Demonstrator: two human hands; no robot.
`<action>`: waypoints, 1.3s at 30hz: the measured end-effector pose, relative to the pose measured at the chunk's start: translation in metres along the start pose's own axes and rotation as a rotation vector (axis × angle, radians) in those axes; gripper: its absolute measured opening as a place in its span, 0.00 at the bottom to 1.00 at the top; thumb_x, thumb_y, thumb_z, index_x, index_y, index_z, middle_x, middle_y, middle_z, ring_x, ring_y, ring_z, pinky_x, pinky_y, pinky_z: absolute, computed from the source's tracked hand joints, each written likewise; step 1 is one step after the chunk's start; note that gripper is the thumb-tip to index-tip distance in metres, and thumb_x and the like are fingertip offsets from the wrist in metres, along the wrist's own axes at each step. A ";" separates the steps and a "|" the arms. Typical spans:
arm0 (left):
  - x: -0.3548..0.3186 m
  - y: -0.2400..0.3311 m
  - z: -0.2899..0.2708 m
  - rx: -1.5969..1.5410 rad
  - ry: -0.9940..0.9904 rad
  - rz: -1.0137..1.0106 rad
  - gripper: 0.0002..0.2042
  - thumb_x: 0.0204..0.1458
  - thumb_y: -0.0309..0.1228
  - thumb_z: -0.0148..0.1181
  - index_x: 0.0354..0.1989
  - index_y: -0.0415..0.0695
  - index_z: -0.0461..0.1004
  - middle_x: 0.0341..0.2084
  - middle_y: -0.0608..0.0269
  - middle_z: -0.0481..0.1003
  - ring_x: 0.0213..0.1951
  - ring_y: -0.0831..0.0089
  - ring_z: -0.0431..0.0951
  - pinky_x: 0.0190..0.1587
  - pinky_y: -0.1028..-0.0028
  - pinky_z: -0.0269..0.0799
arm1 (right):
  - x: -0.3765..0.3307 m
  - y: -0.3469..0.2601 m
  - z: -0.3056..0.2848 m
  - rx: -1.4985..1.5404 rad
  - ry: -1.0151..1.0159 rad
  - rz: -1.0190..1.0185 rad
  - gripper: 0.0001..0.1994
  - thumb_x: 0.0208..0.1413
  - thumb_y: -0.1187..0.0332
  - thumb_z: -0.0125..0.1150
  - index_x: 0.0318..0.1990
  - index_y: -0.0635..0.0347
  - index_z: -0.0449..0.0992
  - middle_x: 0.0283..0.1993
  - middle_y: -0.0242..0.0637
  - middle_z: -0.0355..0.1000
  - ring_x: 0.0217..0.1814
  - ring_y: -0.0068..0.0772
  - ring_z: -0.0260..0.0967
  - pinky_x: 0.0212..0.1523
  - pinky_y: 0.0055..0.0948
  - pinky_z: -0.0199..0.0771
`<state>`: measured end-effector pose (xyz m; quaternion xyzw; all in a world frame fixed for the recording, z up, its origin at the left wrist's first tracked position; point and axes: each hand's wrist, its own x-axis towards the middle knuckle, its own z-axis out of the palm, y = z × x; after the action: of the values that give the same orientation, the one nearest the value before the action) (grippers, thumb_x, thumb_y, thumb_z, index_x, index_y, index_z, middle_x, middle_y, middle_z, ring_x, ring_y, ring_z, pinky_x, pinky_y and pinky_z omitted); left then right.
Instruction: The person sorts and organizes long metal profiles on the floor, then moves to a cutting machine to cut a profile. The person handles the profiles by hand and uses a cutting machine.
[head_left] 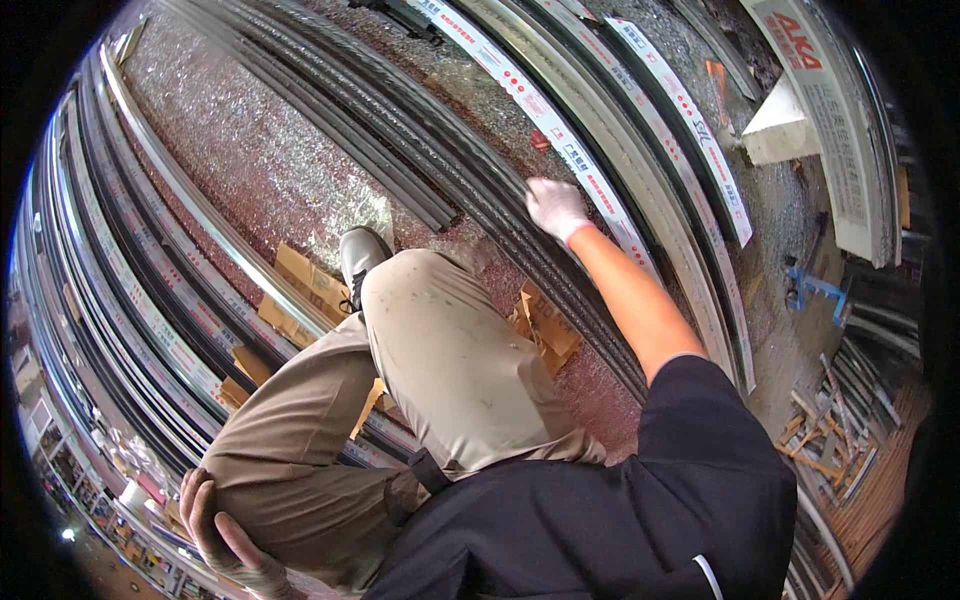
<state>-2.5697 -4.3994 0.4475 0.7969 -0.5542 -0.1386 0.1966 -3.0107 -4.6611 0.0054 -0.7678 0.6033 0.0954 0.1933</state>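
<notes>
My right hand (558, 208), in a pale glove, is closed in a fist at the edge of a bundle of long dark metal profiles (470, 170). What its fingers hold, if anything, is hidden. Just to its right runs a long profile with white printed film (530, 105). My left hand (228, 545) rests by my bent left knee (250, 450), fingers apart and holding nothing I can see. One grey shoe (362, 262) is planted on the floor between the profile stacks.
More film-covered profiles (150, 310) lie stacked on the left, with torn cardboard (305, 285) beside them. On the right are a white block (782, 125), a blue tool-like object (812, 288) and a pile of offcuts (835, 440). Shiny shavings cover the floor (235, 130).
</notes>
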 end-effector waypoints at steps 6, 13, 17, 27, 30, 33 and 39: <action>0.006 0.012 0.003 -0.020 -0.030 -0.025 0.17 0.69 0.32 0.42 0.56 0.34 0.72 0.58 0.48 0.72 0.63 0.57 0.68 0.71 0.58 0.55 | 0.036 -0.058 -0.003 0.298 0.406 0.071 0.16 0.62 0.63 0.55 0.54 0.57 0.76 0.48 0.46 0.77 0.50 0.48 0.76 0.53 0.45 0.77; 0.018 0.013 0.005 -0.032 -0.043 -0.028 0.17 0.69 0.33 0.43 0.56 0.34 0.72 0.59 0.50 0.72 0.63 0.58 0.69 0.71 0.59 0.55 | -0.067 -0.041 0.028 0.130 0.378 0.156 0.37 0.60 0.49 0.60 0.72 0.58 0.60 0.65 0.55 0.64 0.63 0.56 0.65 0.65 0.54 0.62; 0.029 0.026 0.007 -0.003 -0.061 -0.028 0.18 0.70 0.33 0.42 0.57 0.33 0.72 0.58 0.49 0.72 0.62 0.57 0.69 0.70 0.59 0.56 | -0.077 -0.036 0.036 0.017 0.393 0.121 0.39 0.55 0.45 0.64 0.70 0.57 0.63 0.65 0.53 0.59 0.57 0.55 0.65 0.57 0.55 0.65; 0.093 0.033 0.023 0.079 -0.077 0.006 0.20 0.70 0.38 0.47 0.50 0.32 0.79 0.47 0.45 0.80 0.49 0.52 0.78 0.57 0.56 0.71 | -0.074 -0.032 0.034 -0.007 0.348 0.161 0.34 0.58 0.42 0.59 0.67 0.50 0.69 0.63 0.52 0.61 0.53 0.51 0.66 0.56 0.52 0.68; 0.129 0.022 0.014 0.062 -0.232 -0.054 0.19 0.68 0.39 0.49 0.54 0.34 0.76 0.51 0.47 0.78 0.54 0.55 0.76 0.61 0.58 0.67 | -0.073 -0.031 0.033 0.006 0.306 0.183 0.34 0.59 0.41 0.59 0.68 0.49 0.69 0.64 0.50 0.60 0.54 0.50 0.66 0.58 0.53 0.67; 0.159 0.018 0.004 0.093 -0.485 -0.022 0.21 0.71 0.40 0.42 0.58 0.35 0.73 0.56 0.50 0.75 0.59 0.57 0.72 0.67 0.57 0.61 | -0.070 -0.031 0.033 0.021 0.211 0.201 0.34 0.59 0.40 0.59 0.69 0.47 0.68 0.66 0.50 0.60 0.55 0.50 0.67 0.60 0.53 0.66; 0.173 0.041 -0.007 0.050 -0.792 -0.088 0.21 0.69 0.41 0.43 0.55 0.35 0.72 0.56 0.48 0.72 0.59 0.55 0.71 0.67 0.58 0.60 | -0.068 -0.032 0.030 -0.028 0.167 0.231 0.35 0.58 0.40 0.60 0.69 0.44 0.68 0.67 0.49 0.59 0.57 0.50 0.67 0.60 0.53 0.66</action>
<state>-2.5406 -4.5735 0.4727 0.7091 -0.5557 -0.4301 -0.0580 -2.9944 -4.5817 0.0098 -0.7011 0.7004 0.0611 0.1193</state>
